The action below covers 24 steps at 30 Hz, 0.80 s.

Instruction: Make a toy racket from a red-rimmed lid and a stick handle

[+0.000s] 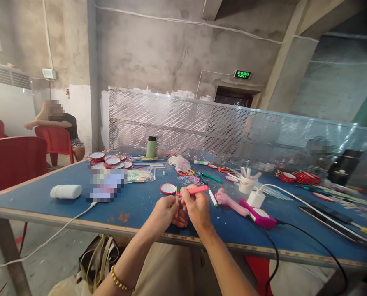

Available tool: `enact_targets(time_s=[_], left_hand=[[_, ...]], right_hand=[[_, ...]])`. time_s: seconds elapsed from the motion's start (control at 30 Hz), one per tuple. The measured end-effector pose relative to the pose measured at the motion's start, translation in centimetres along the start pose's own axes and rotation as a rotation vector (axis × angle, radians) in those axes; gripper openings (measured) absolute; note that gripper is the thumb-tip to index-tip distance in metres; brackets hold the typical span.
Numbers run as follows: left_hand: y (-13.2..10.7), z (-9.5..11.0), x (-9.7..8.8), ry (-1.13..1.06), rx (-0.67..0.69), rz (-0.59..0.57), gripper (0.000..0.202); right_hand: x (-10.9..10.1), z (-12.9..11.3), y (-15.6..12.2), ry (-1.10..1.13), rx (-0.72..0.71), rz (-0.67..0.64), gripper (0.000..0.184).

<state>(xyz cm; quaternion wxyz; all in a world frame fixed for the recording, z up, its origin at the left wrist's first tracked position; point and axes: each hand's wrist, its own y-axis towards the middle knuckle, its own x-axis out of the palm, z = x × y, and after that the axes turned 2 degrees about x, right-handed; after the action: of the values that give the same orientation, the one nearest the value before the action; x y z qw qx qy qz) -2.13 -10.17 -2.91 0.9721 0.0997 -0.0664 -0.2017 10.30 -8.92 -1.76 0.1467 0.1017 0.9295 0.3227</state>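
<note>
Near the front edge of the table, my left hand [164, 213] pinches a small, thin white piece with a green end [177, 192]; its exact kind is too small to make out. My right hand [196, 206] is closed around a red marker pen [198, 190], which lies nearly level with its left end against the thin piece. Just beyond my fingers, a round white disc with a red rim [168, 188] rests on the blue tabletop. To the right of my right hand lies a white marker with a green end [213, 198].
A pink hot-glue gun [233, 203], a magenta device [260, 216] and a white charger [256, 198] with cables sit at right. Pliers [210, 178], scissors [186, 172] and a cup of markers [247, 184] stand farther back. At left are a white bottle [66, 191], a phone [108, 187] and stacked discs [111, 160].
</note>
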Motion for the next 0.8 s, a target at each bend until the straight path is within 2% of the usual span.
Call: enact_targets(time_s=[0.53,0.8], left_hand=[[0.4,-0.6,-0.1,0.008,0.009,0.014,0.029],[0.8,-1.4,-0.3,-0.014,0.017,0.012,0.028]], right_hand=[[0.1,-0.4,0.0,-0.047,-0.039,-0.012,0.029],[0.0,-0.1,0.2,-0.076,-0.015,0.005,0.030]])
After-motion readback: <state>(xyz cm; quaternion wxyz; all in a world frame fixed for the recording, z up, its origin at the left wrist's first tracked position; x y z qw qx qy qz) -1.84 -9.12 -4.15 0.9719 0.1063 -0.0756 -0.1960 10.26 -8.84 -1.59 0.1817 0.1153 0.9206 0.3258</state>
